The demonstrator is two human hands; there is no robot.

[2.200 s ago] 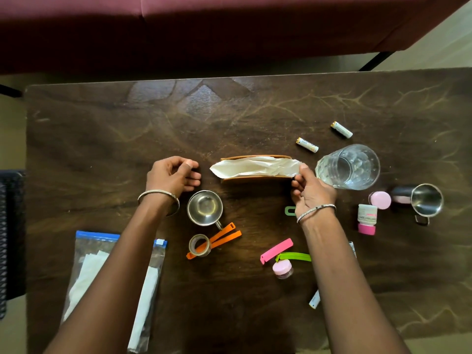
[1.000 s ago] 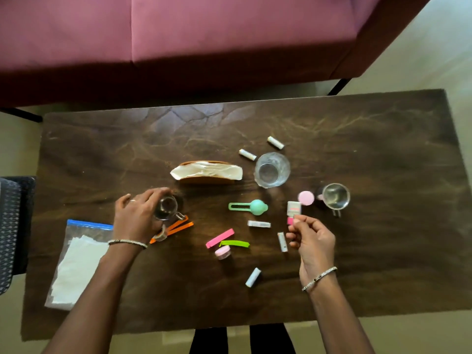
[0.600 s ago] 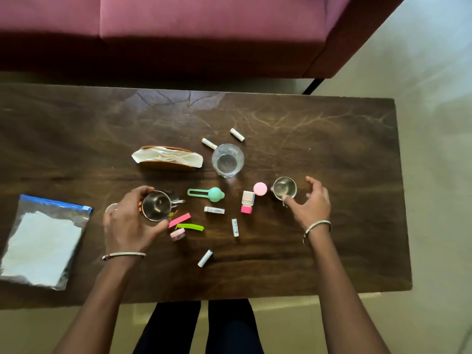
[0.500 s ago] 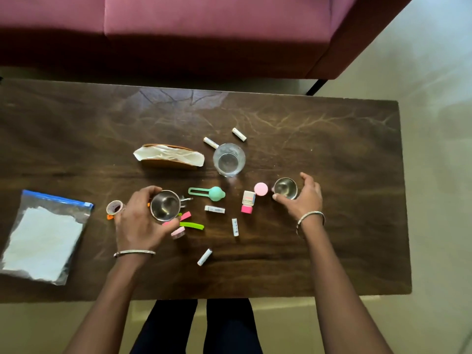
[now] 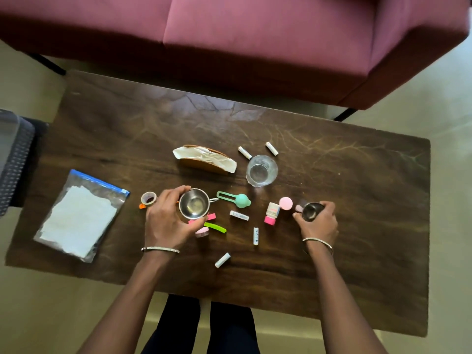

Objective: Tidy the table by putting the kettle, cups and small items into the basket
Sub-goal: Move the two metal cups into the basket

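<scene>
My left hand grips a steel cup near the middle of the dark wooden table, thumb and fingers round its rim. My right hand grips a second, smaller steel cup, tilted off the table. A clear glass stands behind them. Small items lie between the hands: a teal scoop, a pink-capped bottle, a pink lid, clips and white batteries. A dark woven basket shows at the left edge, beyond the table.
A tissue holder with white paper stands behind the left cup. A zip bag with white sheets lies at the table's left. A tape roll sits beside my left hand. A maroon sofa runs along the far side.
Both hands left the tissue holder and reached for the steel cups. My left hand has taken the nearer cup; my right hand has closed round the smaller cup and tilted it. The view shifted.
</scene>
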